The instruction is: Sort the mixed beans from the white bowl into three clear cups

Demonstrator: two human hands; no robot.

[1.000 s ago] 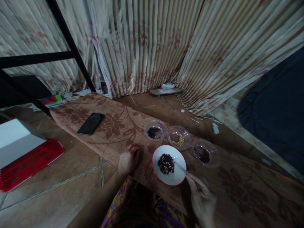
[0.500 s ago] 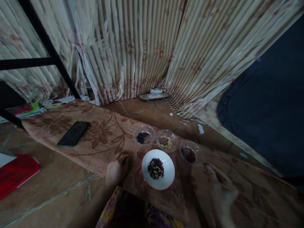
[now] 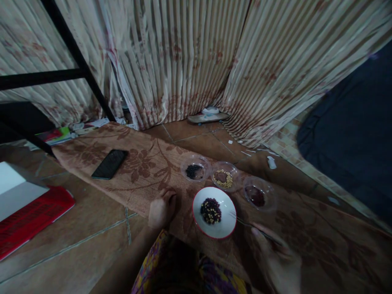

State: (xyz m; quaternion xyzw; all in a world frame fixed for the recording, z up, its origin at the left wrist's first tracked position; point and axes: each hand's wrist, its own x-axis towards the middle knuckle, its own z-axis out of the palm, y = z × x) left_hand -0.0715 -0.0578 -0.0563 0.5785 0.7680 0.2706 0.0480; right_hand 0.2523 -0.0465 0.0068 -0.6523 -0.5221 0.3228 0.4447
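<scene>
My right hand is closed around a fork, whose tines reach over the right rim of a white bowl with a red edge. Dark and yellow beans lie mixed in the bowl's left half. Curled into a loose fist, my left hand rests on the cloth left of the bowl. Behind the bowl stand three clear plastic cups: one with black beans, one with yellow beans and one with dark red beans.
A patterned brown cloth covers the bench, with a black phone on its left part. On the tiled floor are a skateboard and a red-and-white packet. Curtains hang behind; a black metal frame stands left.
My right hand has brought the fork from near the red bean cup leftward to the bowl's right rim. The whole view has shifted slightly; my left hand stays in place.
</scene>
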